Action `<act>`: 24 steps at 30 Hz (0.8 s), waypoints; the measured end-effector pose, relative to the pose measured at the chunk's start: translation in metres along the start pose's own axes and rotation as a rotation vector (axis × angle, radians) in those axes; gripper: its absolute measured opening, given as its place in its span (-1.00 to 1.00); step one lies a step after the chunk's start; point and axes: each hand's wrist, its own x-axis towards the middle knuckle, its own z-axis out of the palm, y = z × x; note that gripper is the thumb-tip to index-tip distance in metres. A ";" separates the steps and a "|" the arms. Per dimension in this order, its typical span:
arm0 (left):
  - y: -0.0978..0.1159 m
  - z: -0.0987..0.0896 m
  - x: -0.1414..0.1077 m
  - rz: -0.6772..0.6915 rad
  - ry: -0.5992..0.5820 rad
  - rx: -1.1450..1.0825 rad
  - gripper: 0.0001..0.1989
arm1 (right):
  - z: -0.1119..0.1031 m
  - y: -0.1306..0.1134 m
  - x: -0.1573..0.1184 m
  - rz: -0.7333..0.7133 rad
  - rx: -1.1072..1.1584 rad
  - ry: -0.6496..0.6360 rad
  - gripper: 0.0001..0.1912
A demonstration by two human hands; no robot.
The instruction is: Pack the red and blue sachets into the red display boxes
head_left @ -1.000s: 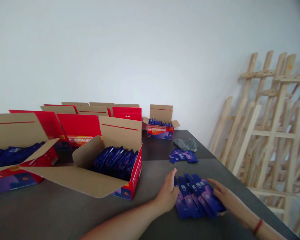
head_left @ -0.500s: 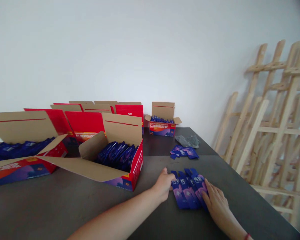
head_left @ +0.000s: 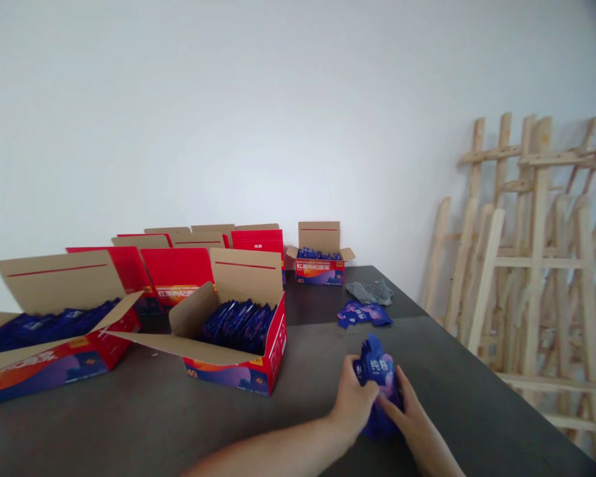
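Note:
A bunch of blue-purple sachets [head_left: 376, 371] is squeezed together between my two hands above the dark table's right part. My left hand [head_left: 353, 397] grips the bunch from its left side, thumb across the front. On the opposite side my right hand [head_left: 411, 412] is closed round the sachets, its thumb also in front. The sachets overlap in a stack, so single ones are hard to make out. Left of my hands stands an open red box [head_left: 277, 344] with sachets packed upright inside. More sachets [head_left: 365, 313] lie loose on the table beyond my hands.
Another open box [head_left: 74, 358] of sachets stands at the far left. Red boxes [head_left: 179, 268] with raised flaps are behind. One filled box [head_left: 320, 271] sits at the table's far end, near a crumpled grey bag [head_left: 370, 292]. Wooden easels [head_left: 536, 265] lean right of the table [head_left: 298, 424].
The sachets that lay fanned out on the table are now gathered into a tight bunch. Both hands have closed in on it. The view has shifted slightly.

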 end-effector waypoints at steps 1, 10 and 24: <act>0.000 -0.001 -0.003 0.071 -0.003 0.005 -0.54 | 0.002 -0.006 -0.003 0.024 0.100 -0.023 -0.05; 0.001 -0.033 -0.008 0.568 -0.203 0.199 -0.49 | 0.001 -0.033 -0.001 -0.124 0.142 -0.257 -0.38; -0.022 -0.047 -0.016 0.412 -0.280 0.148 -0.25 | 0.025 -0.027 0.016 -0.157 0.049 -0.235 -0.33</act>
